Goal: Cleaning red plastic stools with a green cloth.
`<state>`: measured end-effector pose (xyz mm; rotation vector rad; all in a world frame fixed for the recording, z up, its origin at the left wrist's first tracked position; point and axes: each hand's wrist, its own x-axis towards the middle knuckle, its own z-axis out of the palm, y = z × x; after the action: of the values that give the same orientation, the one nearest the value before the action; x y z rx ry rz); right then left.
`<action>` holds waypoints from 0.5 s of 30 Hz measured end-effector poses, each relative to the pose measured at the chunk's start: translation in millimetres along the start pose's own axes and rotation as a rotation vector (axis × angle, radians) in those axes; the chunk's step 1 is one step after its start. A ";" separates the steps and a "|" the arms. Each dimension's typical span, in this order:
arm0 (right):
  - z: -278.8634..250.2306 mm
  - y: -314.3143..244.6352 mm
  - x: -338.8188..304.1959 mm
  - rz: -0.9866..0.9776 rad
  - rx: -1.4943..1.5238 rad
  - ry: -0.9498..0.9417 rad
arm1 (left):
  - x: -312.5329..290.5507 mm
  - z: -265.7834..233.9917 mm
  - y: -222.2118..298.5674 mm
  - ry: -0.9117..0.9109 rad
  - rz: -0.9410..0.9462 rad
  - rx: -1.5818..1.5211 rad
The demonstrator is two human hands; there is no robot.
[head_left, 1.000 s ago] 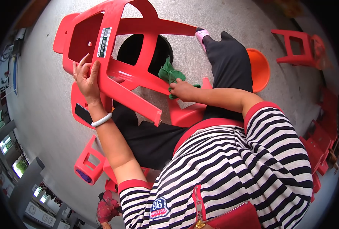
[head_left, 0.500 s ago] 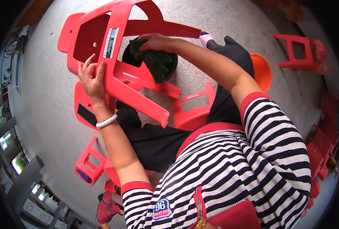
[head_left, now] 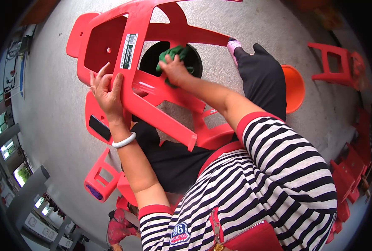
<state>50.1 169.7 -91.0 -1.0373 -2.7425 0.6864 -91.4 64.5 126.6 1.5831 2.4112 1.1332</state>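
Note:
A large red plastic stool (head_left: pixel 152 112) is tipped over in front of me, its legs pointing right and toward me. My left hand (head_left: pixel 107 90) holds its near side edge, thumb on the outer face and one finger raised, below a printed label (head_left: pixel 128 51). A bunched green cloth (head_left: pixel 181 52) is in my right hand (head_left: pixel 175 70), whose fingers press it against the upper part of a leg. Behind that leg stands a round black bucket (head_left: pixel 149 62), partly hidden by the stool and cloth.
A phone (head_left: pixel 99 127) lies on a red seat beside my left wrist. Smaller red stools stand at left (head_left: pixel 99 175) and far right (head_left: pixel 334 62). An orange basin (head_left: pixel 294 88) sits beyond my right leg. Another person (head_left: pixel 121 228) is at the lower left.
My right hand has come nearer and lower, from over the bucket onto the stool's leg. The cloth, hanging loose before, is now bunched. My left hand keeps its hold on the stool.

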 end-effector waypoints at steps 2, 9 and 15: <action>11.7 -33.5 -23.1 -0.121 0.099 -0.074 | -2.7 -1.9 3.3 0.007 -0.040 0.010; 8.7 -8.2 -81.0 -0.293 0.339 -0.114 | 1.2 -1.2 2.6 -0.011 -0.017 -0.044; -12.8 35.9 -180.3 -0.354 0.119 -0.224 | 4.2 -3.6 -2.4 -0.023 0.017 -0.021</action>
<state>211.2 80.1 -89.2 -0.4550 -2.9153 0.9363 -96.8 65.4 129.3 1.6044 2.3678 1.1333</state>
